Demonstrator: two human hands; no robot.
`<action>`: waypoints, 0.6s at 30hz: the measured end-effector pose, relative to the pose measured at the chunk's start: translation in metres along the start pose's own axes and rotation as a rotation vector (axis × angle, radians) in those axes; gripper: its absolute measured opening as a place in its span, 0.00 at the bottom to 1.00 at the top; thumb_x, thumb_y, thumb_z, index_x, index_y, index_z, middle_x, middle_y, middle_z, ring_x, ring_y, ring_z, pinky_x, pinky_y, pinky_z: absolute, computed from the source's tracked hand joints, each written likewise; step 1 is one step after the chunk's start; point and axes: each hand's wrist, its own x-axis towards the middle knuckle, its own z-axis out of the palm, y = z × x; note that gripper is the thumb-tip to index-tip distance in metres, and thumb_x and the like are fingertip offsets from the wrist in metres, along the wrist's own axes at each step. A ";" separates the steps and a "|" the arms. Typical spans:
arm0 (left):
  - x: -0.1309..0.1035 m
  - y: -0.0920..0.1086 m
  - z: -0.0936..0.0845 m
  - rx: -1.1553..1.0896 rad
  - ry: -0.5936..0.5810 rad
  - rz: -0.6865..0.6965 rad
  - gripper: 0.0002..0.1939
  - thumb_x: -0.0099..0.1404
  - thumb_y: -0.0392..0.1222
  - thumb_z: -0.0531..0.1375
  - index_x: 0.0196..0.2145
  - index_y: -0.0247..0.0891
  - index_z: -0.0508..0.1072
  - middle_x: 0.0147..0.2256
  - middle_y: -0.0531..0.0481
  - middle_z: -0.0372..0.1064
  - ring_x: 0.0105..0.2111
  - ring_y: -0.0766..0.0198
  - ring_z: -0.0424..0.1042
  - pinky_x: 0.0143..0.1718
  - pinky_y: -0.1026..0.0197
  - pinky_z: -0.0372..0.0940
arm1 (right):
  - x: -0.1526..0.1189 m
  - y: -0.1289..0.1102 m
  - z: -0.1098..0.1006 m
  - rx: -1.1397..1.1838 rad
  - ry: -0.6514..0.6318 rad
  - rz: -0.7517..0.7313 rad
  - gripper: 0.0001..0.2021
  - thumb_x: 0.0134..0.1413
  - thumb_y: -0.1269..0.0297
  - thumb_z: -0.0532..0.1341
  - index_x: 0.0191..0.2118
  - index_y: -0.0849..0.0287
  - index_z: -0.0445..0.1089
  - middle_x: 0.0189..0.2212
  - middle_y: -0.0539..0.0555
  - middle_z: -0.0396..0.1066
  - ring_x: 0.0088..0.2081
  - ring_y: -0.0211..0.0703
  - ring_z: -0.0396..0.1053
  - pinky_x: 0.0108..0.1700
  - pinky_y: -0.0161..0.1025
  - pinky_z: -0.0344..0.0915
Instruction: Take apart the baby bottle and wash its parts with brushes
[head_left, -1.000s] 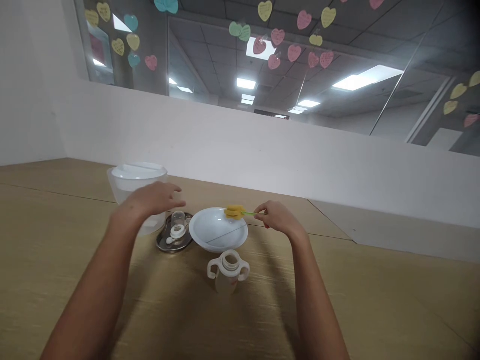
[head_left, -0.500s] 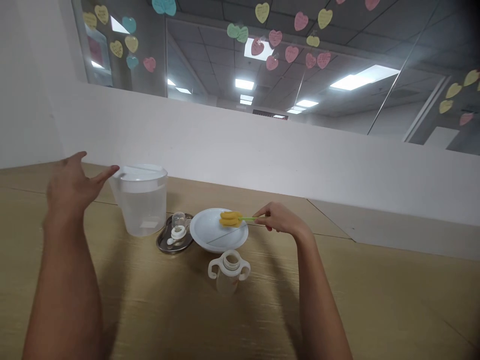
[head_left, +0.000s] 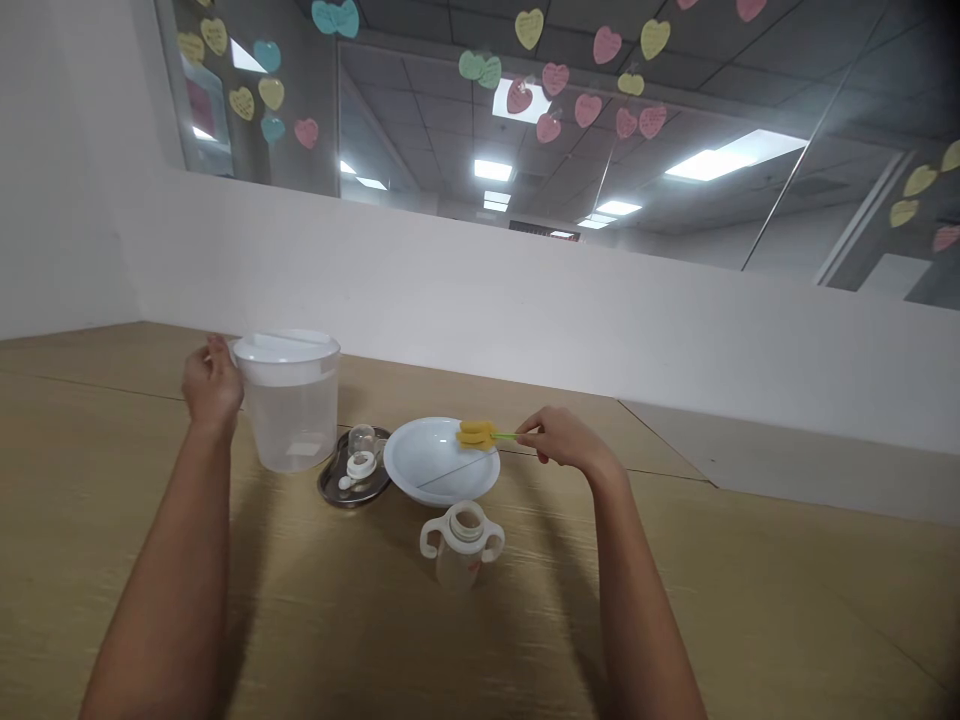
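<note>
My left hand [head_left: 213, 383] is closed at the left side of a lidded translucent plastic pitcher [head_left: 291, 415], where its handle is; the fingers mostly hide the handle. My right hand [head_left: 564, 438] pinches the thin green handle of a yellow sponge brush [head_left: 475, 435]. The brush head sits over the back right rim of a white bowl [head_left: 420, 470]. In front of the bowl, a baby bottle [head_left: 459, 555] with two side handles stands upright, its mouth uncovered.
Between pitcher and bowl lies a metal tray [head_left: 336, 494] with a white bottle collar [head_left: 361, 465] and a clear dome cap [head_left: 362, 440]. A white wall [head_left: 465, 300] rises behind the wooden table [head_left: 337, 620], below a window with heart-shaped notes.
My left hand has moved right and down, from spread fingers to closed at the pitcher's side. The brush has shifted slightly right over the bowl. The whole view has drifted a little.
</note>
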 end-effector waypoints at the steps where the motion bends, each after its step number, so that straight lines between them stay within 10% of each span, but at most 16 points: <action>1: 0.001 0.002 0.000 -0.003 0.069 -0.020 0.24 0.70 0.50 0.40 0.46 0.22 0.60 0.36 0.47 0.62 0.43 0.55 0.63 0.38 0.57 0.55 | 0.001 0.000 0.000 -0.006 0.001 0.005 0.13 0.51 0.65 0.56 0.36 0.62 0.76 0.16 0.51 0.66 0.18 0.33 0.58 0.24 0.32 0.54; 8: -0.011 0.040 -0.007 -0.078 0.298 0.160 0.20 0.70 0.45 0.45 0.51 0.25 0.59 0.49 0.41 0.62 0.51 0.58 0.61 0.40 0.52 0.51 | 0.001 0.001 0.000 -0.014 0.014 -0.017 0.12 0.51 0.66 0.56 0.36 0.61 0.76 0.17 0.51 0.67 0.21 0.34 0.60 0.23 0.31 0.53; 18: -0.033 0.072 -0.017 -0.067 0.222 0.240 0.22 0.69 0.48 0.46 0.50 0.28 0.66 0.48 0.44 0.66 0.48 0.59 0.62 0.49 0.56 0.54 | 0.027 -0.003 0.028 -0.081 0.111 -0.119 0.13 0.53 0.65 0.55 0.38 0.60 0.76 0.33 0.57 0.76 0.34 0.40 0.69 0.34 0.33 0.58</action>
